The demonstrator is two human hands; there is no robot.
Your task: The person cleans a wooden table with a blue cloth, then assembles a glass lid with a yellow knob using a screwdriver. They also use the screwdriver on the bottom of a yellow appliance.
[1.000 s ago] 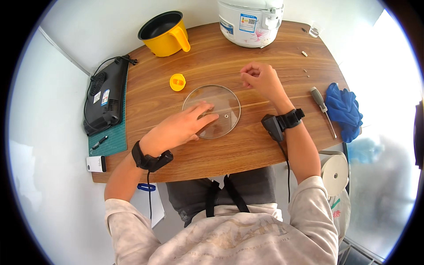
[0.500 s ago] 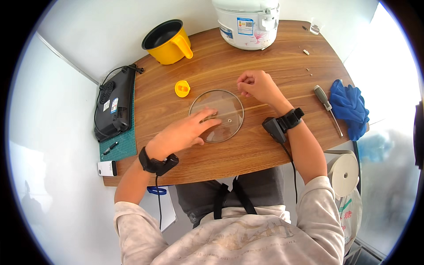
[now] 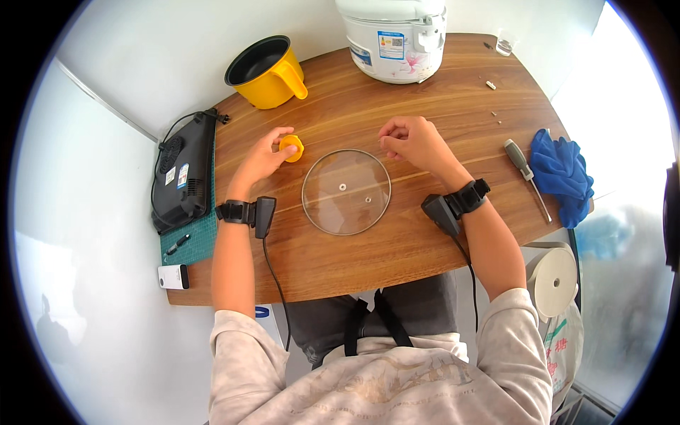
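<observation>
My left hand (image 3: pixel 262 160) is at a small round yellow lid knob (image 3: pixel 294 150), its thumb against the knob and its fingers curled around the left side. Right of the knob, a round clear glass lid (image 3: pixel 345 209) with a thin metal rim lies flat on the wooden table. Two small light-ringed holes show in its glass. Just past the lid's upper right edge, my right hand (image 3: pixel 416 144) is held in a pinch with thumb and fingertips together. Whatever sits between those fingertips is too small or hidden to make out.
A yellow pot (image 3: pixel 268 81) and a white rice cooker (image 3: pixel 397 53) stand at the back. A black appliance (image 3: pixel 185 170) lies on a green mat (image 3: pixel 202 237) at left. At right are a screwdriver (image 3: pixel 523 166), a blue cloth (image 3: pixel 562 170) and a small clear cup (image 3: pixel 504 45).
My left hand has left the glass lid and moved up and left to the yellow knob. My right hand keeps its pinch in nearly the same place.
</observation>
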